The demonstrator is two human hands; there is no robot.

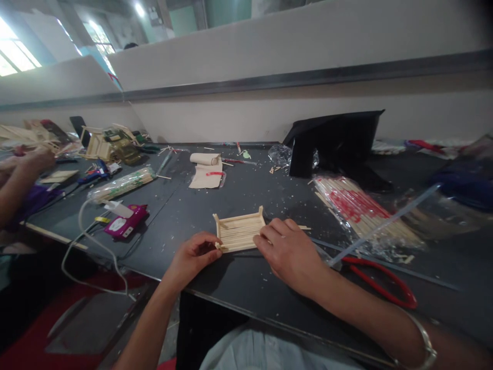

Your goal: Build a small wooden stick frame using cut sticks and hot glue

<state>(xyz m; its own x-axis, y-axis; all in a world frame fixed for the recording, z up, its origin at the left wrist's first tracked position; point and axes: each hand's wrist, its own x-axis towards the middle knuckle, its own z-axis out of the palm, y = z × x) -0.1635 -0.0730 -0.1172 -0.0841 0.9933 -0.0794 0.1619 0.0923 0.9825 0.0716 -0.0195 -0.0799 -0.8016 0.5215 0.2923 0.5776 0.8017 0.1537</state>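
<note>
A small tray-like frame of pale wooden sticks [241, 232] lies on the dark table in front of me. Its base is a row of parallel sticks, with a low rim and short posts at the corners. My left hand [197, 253] pinches its near left corner between thumb and fingers. At the right end, my right hand [288, 251] has its fingers closed over the near corner, which they hide. The tip of a thin stick [305, 227] pokes out beyond the right knuckles.
Red-handled pliers [379, 277] and a clear glue stick [385, 226] lie right, beside a bag of sticks [358, 208]. A black stand [335, 139] is behind. Left are a purple power adapter [126, 221], a bagged stick bundle [122, 184] and another person's hand [36, 162]. Sandpaper [206, 172] lies farther back.
</note>
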